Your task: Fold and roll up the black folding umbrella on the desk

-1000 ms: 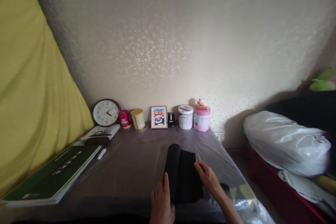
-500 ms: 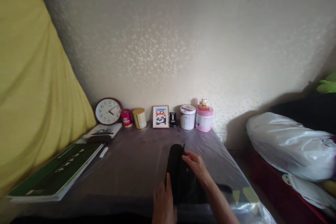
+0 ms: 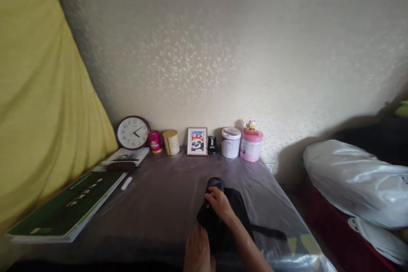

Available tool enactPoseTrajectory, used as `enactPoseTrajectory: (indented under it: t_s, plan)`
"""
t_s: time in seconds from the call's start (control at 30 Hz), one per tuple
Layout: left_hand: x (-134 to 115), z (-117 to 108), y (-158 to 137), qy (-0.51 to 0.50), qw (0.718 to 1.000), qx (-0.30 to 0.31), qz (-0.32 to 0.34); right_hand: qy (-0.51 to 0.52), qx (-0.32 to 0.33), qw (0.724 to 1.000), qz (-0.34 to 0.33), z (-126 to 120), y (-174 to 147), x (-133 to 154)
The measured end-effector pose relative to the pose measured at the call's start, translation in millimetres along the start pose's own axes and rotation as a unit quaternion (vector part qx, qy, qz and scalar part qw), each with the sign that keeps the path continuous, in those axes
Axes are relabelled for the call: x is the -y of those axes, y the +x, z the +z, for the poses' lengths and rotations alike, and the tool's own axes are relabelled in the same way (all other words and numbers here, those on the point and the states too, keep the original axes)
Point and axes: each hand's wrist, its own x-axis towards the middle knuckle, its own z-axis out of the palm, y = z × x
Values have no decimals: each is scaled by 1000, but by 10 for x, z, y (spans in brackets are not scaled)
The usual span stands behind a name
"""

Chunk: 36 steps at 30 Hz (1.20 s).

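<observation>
A black fabric bag-like item lies on the table's near right part; its exact kind is hard to make out. A dark, shiny rounded end shows at its far left corner, and a black strap trails to the right. My right hand reaches across the fabric, its fingers closed on it just below the rounded end. Close to me, my left hand grips the near left edge, its fingertips partly hidden.
Along the wall stand a clock, a pink can, a yellow-lidded can, a panda picture frame, a small black object and two tubs. Left lies a green book with a white object; right, a white plastic bag.
My right hand has moved left over the black item, and its fabric now spreads wider to the right. The rounded end and more of the strap show. The view shifted slightly.
</observation>
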Motion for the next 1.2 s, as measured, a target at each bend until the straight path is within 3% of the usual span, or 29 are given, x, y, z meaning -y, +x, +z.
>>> enactPoseTrajectory:
  t_s: [0.17, 0.27, 0.33, 0.4, 0.5, 0.67, 0.83, 1.03, 1.2]
  plan:
    - [209, 65, -115, 12, 993, -114, 28, -28, 43, 998, -47, 16, -34, 53]
    - [168, -29, -95, 16, 986, -155, 57, -54, 57, 995, -63, 1, -86, 98]
    - [79, -86, -39, 7, 990, -123, 63, -59, 67, 993, -82, -19, -137, 132]
    - [5, -94, 28, -11, 997, -54, 49, -66, 76, 989, -113, -42, -199, 157]
    - [-1, 1, 107, -39, 999, 20, 27, -100, 75, 976, -180, -74, -278, 146]
    - [87, 173, 157, -46, 999, 26, 4, -139, 80, 952, -263, -128, -193, 12]
    - [12, 125, 165, -58, 994, 81, -55, -172, 71, 950, -250, -146, 122, -114]
    - [-6, 56, 166, -92, 988, 111, -61, -182, 31, 959, -215, -144, 516, -228]
    - [-2, -64, 108, -90, 987, 124, -47, -193, -51, 972, -125, -294, 617, -341]
